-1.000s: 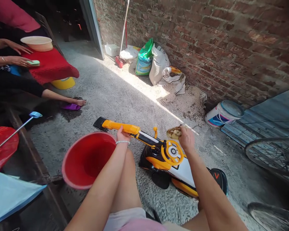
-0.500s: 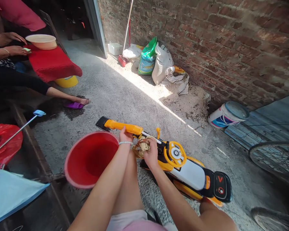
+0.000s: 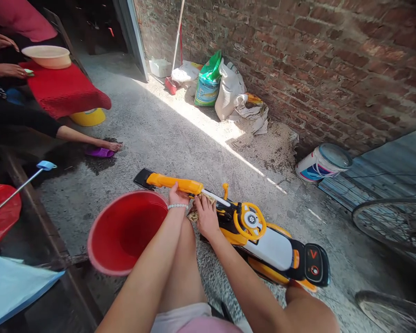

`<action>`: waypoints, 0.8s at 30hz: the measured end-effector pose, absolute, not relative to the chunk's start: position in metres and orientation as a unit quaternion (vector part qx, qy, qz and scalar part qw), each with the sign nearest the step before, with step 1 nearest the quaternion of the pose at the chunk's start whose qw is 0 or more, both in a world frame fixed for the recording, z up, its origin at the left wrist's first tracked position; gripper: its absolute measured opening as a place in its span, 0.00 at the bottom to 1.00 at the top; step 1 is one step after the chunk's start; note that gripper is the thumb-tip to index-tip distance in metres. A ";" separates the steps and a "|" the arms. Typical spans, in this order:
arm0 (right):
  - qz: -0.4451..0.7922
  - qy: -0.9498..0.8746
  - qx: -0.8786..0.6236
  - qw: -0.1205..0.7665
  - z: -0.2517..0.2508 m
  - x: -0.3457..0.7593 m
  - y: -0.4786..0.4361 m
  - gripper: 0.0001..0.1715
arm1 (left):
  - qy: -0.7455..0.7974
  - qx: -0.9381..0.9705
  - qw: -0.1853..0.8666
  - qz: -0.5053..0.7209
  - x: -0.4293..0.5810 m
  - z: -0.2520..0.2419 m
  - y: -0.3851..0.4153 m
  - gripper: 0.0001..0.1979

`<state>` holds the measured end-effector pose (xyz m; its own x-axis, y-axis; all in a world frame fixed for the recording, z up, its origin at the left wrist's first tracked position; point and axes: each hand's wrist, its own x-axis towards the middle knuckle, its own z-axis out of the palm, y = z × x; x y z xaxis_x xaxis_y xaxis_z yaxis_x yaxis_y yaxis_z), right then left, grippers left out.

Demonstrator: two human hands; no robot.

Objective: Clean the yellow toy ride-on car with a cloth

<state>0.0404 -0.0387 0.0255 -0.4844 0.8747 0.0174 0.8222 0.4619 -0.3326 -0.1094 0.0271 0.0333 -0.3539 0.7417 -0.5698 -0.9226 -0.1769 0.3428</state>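
Open yard: rough concrete floor (image 3: 180, 134), sunlit strip along a brick wall (image 3: 315, 55) at the far side.

- Left hand (image 3: 178, 194): grip closed round the orange push handle (image 3: 175, 182) of a toy ride-on car (image 3: 270, 249). Bead bracelet (image 3: 177, 206) at the wrist.
- Right hand (image 3: 205, 217): just right of the left, grip closed on a tan rag (image 3: 193, 216). Rag mostly hidden under the palm, pressed against the handle's shaft.
- Handle: long axis from far left to near right, black tip far left, car body near right. Both hands on it side by side, left nearer the tip, right nearer the yellow steering wheel (image 3: 249, 219).
- Red bucket (image 3: 125, 231): near left, just beside the left wrist; contact not to be told.
- Farther out: tilted paint pail (image 3: 321, 164), sacks (image 3: 222, 88) against the wall, bicycle wheel (image 3: 391, 226) at right.
- Far left: another person's hand (image 3: 7, 70) by a pale basin (image 3: 46, 56) on a red cloth (image 3: 62, 90).
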 end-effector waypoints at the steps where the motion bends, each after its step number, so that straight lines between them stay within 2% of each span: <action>1: 0.141 -0.836 -0.521 0.099 0.023 0.045 -0.040 0.47 | 0.331 -0.147 0.547 0.755 -0.109 0.034 0.027 0.14; 5: 0.140 -0.791 -0.579 0.139 0.003 0.066 -0.052 0.46 | 0.345 -0.175 0.534 0.752 -0.110 0.037 0.026 0.14; 9: 0.122 -0.779 -0.590 0.175 -0.018 0.076 -0.067 0.50 | 0.357 -0.188 0.523 0.751 -0.111 0.035 0.026 0.15; 14: 0.102 -0.757 -0.631 0.137 -0.018 0.058 -0.064 0.51 | 0.339 -0.174 0.532 0.757 -0.110 0.032 0.027 0.14; 20: 0.111 -0.851 -0.503 0.101 0.004 0.028 -0.044 0.49 | 0.324 -0.165 0.540 0.759 -0.110 0.031 0.028 0.10; 24: 0.104 -0.882 -0.453 0.079 0.003 0.037 -0.034 0.50 | 0.333 -0.168 0.532 0.760 -0.112 0.030 0.029 0.11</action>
